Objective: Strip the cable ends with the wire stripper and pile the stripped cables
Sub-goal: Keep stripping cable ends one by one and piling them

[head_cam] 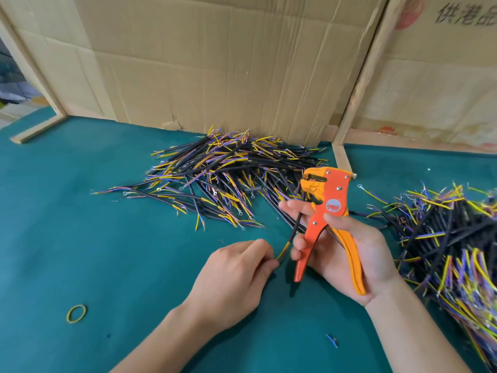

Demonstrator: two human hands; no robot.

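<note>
My right hand (357, 251) grips the orange wire stripper (329, 211) upright, jaws up, handles spread in the palm. Its fingers also hold a short black cable (295, 224) that slants down to the left beside the tool. My left hand (236, 273) pinches the coloured wires at the cable's lower end (282, 253). A big pile of black cables with yellow, blue and purple wire ends (228, 170) lies behind the hands against the cardboard. A second heap of cables (451, 238) lies at the right.
The teal table cover (107, 238) carries a yellow rubber band (76, 313) at the front left and a small blue wire scrap (332, 340) near my right forearm. Cardboard walls (215, 63) and wooden strips (341, 157) close off the back.
</note>
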